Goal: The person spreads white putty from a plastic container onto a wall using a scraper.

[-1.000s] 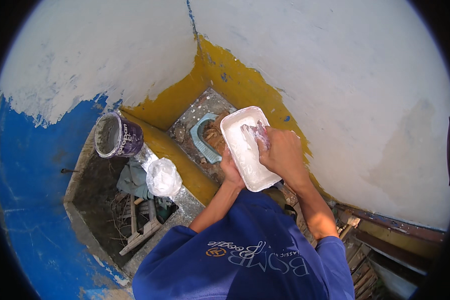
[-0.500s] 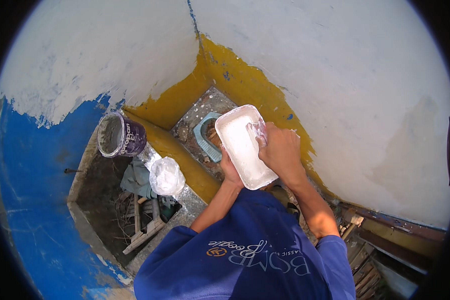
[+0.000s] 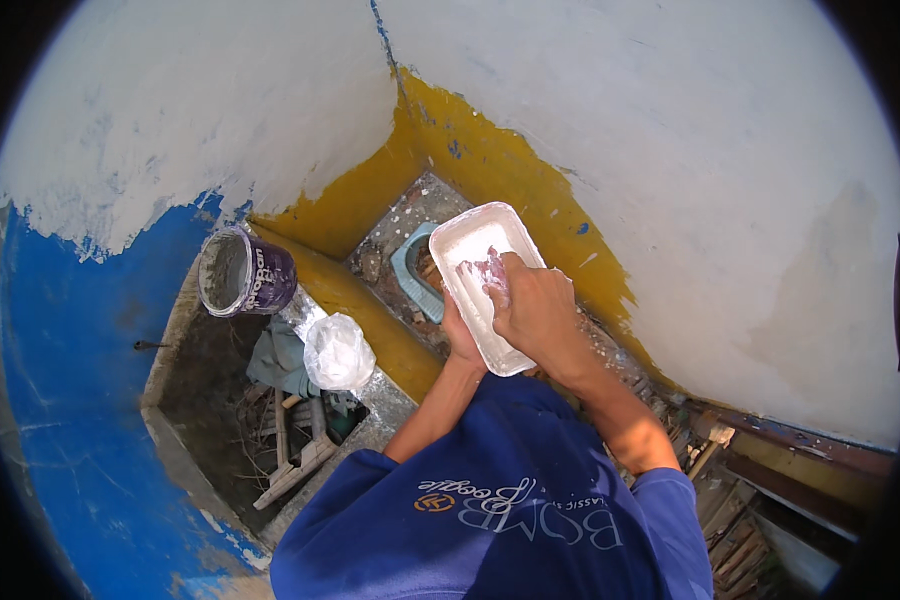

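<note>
My left hand [image 3: 460,338] grips the near left side of a white rectangular tray [image 3: 511,358], its fingers partly hidden beneath it. White paste [image 3: 475,242] coats the tray's inside. Over the tray's right edge reaches my right hand [image 3: 536,312], fingers closed around a small pinkish piece smeared with white [image 3: 488,272]. That piece is down in the paste, and its exact kind does not show.
A purple bucket [image 3: 272,275] and a clear plastic bag of white material [image 3: 339,352] stand on a ledge at left. Below lie wooden pieces [image 3: 298,470] in a concrete basin. A light-blue squat toilet [image 3: 406,265] sits beyond the tray, near part-painted walls [image 3: 540,190].
My right hand has moved left and slightly nearer inside the tray, dragging the pinkish piece through the paste. Bare streaks now show there. The tray has shifted slightly left.
</note>
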### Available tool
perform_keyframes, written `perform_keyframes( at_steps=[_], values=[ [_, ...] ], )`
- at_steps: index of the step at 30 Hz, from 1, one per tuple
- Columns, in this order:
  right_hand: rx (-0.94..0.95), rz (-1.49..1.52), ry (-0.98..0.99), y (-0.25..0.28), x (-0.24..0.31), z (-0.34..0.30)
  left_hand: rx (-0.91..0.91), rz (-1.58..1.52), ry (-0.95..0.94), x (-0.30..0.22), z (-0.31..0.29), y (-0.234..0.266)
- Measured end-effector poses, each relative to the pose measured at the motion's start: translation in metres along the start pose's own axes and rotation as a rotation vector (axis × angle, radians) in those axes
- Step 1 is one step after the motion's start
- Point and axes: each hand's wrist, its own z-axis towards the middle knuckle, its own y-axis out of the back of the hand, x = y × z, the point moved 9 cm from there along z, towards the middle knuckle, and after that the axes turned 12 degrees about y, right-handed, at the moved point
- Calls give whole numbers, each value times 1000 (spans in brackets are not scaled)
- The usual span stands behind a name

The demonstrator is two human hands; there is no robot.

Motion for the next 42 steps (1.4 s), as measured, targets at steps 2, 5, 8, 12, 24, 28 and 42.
perform_keyframes(
  at_steps=[2,5,8,12,24,28,42],
  values=[
    [-11,-29,-14,8,-6,-3,-52,-54,7,0,0,6],
    [-84,-61,-6,32,-7,0,11,-82,14,-1,1,2],
    [-158,-116,27,44,-7,7,-13,-67,28,3,1,3],
    [-23,-214,-29,23,-17,9,-16,-5,28,8,-2,2],
    [64,-90,-27,11,-1,-8,-53,-4,48,10,-2,-10],
    [52,-26,7,7,7,-6,-45,4,47,10,-1,-6],
    [-1,11,-16,10,0,8,26,-22,16,4,-2,-10]
  ],
)
